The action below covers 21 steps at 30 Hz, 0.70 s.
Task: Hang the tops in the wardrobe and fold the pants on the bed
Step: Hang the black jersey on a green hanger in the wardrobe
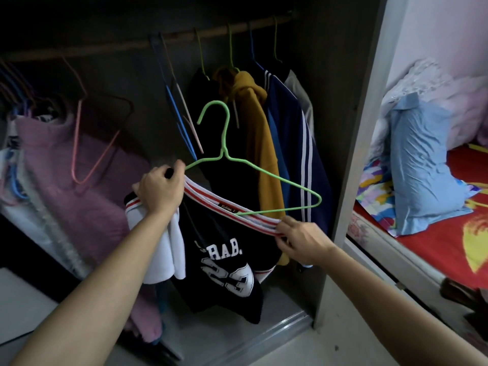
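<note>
A black jersey top (pixel 219 262) with white lettering and a red-and-white striped collar hangs between my hands in front of the open wardrobe. A green wire hanger (pixel 224 154) pokes up out of its neck opening, hook upward. My left hand (pixel 161 191) grips the left end of the collar together with the hanger's left arm. My right hand (pixel 301 239) pinches the right end of the striped collar, just below the hanger's right corner. The wardrobe rail (pixel 169 39) runs across the top.
On the rail hang a mustard hoodie (pixel 253 133), a navy striped jacket (pixel 293 143) and several bare hangers (pixel 179 112). A pink garment (pixel 74 175) hangs at the left. The wardrobe side panel (pixel 351 154) stands at the right. Beyond it lies the bed (pixel 433 249) with a blue pillow (pixel 425 167).
</note>
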{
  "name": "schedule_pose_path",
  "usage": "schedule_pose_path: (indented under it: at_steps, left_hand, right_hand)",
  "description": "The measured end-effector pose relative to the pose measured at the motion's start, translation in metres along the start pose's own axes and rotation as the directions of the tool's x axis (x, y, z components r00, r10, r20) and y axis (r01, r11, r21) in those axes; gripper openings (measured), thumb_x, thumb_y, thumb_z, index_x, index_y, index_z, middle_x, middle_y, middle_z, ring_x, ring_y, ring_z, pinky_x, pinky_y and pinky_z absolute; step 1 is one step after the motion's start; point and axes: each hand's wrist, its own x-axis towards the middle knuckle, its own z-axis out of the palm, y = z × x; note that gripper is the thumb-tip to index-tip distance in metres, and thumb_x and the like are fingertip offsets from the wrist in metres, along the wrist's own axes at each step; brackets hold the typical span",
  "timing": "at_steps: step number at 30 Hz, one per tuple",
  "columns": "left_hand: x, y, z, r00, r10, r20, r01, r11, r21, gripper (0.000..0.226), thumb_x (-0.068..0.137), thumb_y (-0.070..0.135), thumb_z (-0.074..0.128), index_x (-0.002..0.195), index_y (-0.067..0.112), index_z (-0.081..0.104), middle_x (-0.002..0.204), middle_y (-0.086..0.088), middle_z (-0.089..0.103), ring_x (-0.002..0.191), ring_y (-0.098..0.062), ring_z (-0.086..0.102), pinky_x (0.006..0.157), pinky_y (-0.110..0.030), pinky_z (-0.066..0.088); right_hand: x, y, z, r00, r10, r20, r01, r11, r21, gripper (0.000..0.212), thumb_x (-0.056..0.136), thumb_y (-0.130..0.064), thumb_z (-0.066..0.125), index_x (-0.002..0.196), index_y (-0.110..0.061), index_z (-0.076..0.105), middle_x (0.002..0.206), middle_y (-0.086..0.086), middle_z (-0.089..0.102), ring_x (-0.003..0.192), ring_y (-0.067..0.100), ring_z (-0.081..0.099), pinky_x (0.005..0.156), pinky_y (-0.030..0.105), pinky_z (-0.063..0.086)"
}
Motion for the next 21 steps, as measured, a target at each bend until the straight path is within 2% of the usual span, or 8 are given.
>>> schedule_pose_path:
  at_steps: [3, 7, 11, 13, 16, 18, 21]
  left_hand:
    - [0.008, -0.017, -0.005, 0.999, -0.029, -0.029, 0.03, 0.999, 0.026, 0.053, 0.083, 0.048, 0.035, 0.078, 0.007, 0.068, 0.091, -0.021, 0.07, 0.091, -0.041, 0.058, 0.091, -0.041, 0.035]
    - [0.013, -0.027, -0.007, 0.997, -0.077, -0.019, 0.077, 0.997, 0.005, 0.051, 0.082, 0.047, 0.035, 0.069, 0.007, 0.063, 0.084, -0.023, 0.068, 0.084, -0.041, 0.057, 0.093, -0.043, 0.038]
    - [0.021, -0.035, -0.007, 0.996, -0.086, -0.026, 0.086, 0.996, 0.012, 0.052, 0.079, 0.049, 0.034, 0.065, 0.008, 0.062, 0.077, -0.023, 0.066, 0.074, -0.036, 0.051, 0.092, -0.044, 0.038]
    - [0.022, -0.04, -0.006, 0.999, -0.013, -0.03, 0.015, 0.998, 0.063, 0.053, 0.08, 0.048, 0.035, 0.066, 0.006, 0.064, 0.076, -0.021, 0.066, 0.076, -0.039, 0.055, 0.087, -0.043, 0.036]
    - [0.013, -0.038, 0.0, 0.983, 0.184, -0.021, -0.178, 0.97, 0.163, 0.052, 0.079, 0.046, 0.039, 0.063, 0.005, 0.066, 0.069, -0.016, 0.062, 0.076, -0.039, 0.057, 0.077, -0.042, 0.032]
    - [0.005, -0.031, 0.006, 0.964, 0.266, 0.0, -0.262, 0.947, 0.185, 0.05, 0.08, 0.045, 0.039, 0.06, 0.007, 0.065, 0.065, -0.014, 0.06, 0.073, -0.037, 0.056, 0.073, -0.041, 0.03]
    - [-0.005, -0.014, 0.015, 0.953, 0.303, 0.005, -0.3, 0.939, 0.168, 0.048, 0.084, 0.041, 0.04, 0.061, 0.007, 0.064, 0.065, -0.013, 0.06, 0.072, -0.037, 0.055, 0.069, -0.04, 0.028]
  right_hand:
    - [-0.004, 0.019, -0.014, 0.986, 0.076, -0.145, -0.07, 0.996, 0.047, 0.027, 0.095, -0.044, 0.045, 0.103, -0.021, 0.058, 0.094, -0.004, 0.054, 0.071, 0.02, 0.06, 0.056, 0.033, 0.046]
    - [0.0, 0.026, -0.026, 0.984, 0.082, -0.157, -0.069, 0.994, 0.088, 0.025, 0.095, -0.045, 0.045, 0.1, -0.023, 0.056, 0.09, -0.009, 0.049, 0.068, 0.014, 0.056, 0.056, 0.028, 0.047]
    - [0.0, 0.035, -0.035, 0.97, 0.158, -0.183, -0.139, 0.984, 0.114, 0.028, 0.093, -0.047, 0.045, 0.096, -0.022, 0.057, 0.087, -0.009, 0.046, 0.066, 0.01, 0.051, 0.055, 0.027, 0.045]
    - [-0.002, 0.04, -0.041, 0.954, 0.201, -0.224, -0.172, 0.975, 0.141, 0.025, 0.092, -0.046, 0.046, 0.09, -0.021, 0.053, 0.082, -0.009, 0.042, 0.062, 0.01, 0.048, 0.053, 0.025, 0.039]
    - [0.006, 0.04, -0.049, 0.935, 0.232, -0.267, -0.177, 0.96, 0.216, 0.024, 0.093, -0.042, 0.046, 0.088, -0.019, 0.049, 0.081, -0.008, 0.04, 0.063, 0.01, 0.045, 0.059, 0.023, 0.034]
    - [0.017, 0.035, -0.056, 0.926, 0.235, -0.294, -0.158, 0.952, 0.263, 0.027, 0.097, -0.043, 0.047, 0.095, -0.017, 0.053, 0.086, -0.007, 0.044, 0.069, 0.009, 0.048, 0.063, 0.023, 0.037]
    - [0.039, 0.022, -0.073, 0.939, 0.215, -0.268, -0.145, 0.955, 0.26, 0.04, 0.101, -0.056, 0.043, 0.117, -0.022, 0.057, 0.098, -0.007, 0.049, 0.082, 0.007, 0.05, 0.069, 0.019, 0.041]
